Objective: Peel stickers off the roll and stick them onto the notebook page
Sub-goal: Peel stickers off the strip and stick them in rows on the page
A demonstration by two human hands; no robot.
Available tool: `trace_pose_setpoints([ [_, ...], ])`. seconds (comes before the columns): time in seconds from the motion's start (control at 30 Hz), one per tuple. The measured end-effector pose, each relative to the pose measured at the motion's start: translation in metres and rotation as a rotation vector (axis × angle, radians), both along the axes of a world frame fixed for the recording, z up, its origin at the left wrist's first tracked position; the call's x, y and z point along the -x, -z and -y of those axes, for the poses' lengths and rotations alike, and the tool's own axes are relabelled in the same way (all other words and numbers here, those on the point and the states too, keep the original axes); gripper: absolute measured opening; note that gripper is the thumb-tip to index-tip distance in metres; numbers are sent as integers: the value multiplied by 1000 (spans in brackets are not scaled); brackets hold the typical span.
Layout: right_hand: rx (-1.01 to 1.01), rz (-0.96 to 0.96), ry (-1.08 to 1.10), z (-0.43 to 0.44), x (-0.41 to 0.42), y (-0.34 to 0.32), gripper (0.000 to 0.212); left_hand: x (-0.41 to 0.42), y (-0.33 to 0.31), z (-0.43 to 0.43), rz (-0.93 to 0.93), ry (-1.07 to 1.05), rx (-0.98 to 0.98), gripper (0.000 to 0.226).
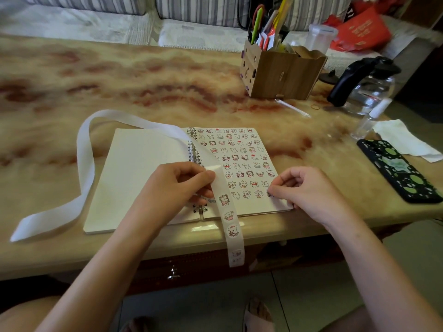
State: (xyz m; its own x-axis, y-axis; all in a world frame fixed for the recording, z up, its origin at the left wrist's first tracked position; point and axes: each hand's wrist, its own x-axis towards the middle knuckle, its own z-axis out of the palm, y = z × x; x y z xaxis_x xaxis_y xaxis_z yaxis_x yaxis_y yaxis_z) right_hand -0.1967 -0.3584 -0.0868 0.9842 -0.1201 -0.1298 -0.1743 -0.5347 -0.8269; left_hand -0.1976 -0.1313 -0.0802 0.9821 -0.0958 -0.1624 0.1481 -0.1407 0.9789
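Note:
An open spiral notebook [134,178] lies near the table's front edge. Its right page [239,154] carries several rows of small cartoon stickers. A long white sticker strip [226,212] crosses the notebook; its stickered end hangs over the table edge, and its bare backing [84,149] loops away to the left. My left hand [182,185] pinches the strip over the spiral binding. My right hand [304,188] has curled fingers, and its fingertips press a small sticker [270,194] at the lower right of the page.
A wooden pen holder [280,70] stands at the back right, with a glass kettle [366,87], a small clear bottle [369,123] and a tissue [405,140] near it. A phone in a dark patterned case [400,171] lies at right. A pen [292,107] lies by the holder.

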Motion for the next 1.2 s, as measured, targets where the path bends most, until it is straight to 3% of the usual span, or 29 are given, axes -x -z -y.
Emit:
trace_pose_setpoints([
  [0.17,9,3,-14,3,-1,3,10,0,0,0,4,1,-9,12],
  [0.3,-14,4,0,6,-5,6,31,0,0,1,-5,-8,1,13],
  [0.5,-35,-5,21,7,-6,6,18,0,0,0,-11,-4,-18,13],
  [0.6,9,-14,37,4,-6,6,35,0,0,0,-14,-5,-29,13],
  [0.87,22,-2,20,8,-9,9,15,0,0,0,-13,-1,-26,14],
  [1.03,-7,-26,-4,7,-6,4,25,1,0,1,-7,-7,-16,13],
  [1.2,-6,-10,5,10,-8,8,18,1,0,1,-1,-6,-20,14],
])
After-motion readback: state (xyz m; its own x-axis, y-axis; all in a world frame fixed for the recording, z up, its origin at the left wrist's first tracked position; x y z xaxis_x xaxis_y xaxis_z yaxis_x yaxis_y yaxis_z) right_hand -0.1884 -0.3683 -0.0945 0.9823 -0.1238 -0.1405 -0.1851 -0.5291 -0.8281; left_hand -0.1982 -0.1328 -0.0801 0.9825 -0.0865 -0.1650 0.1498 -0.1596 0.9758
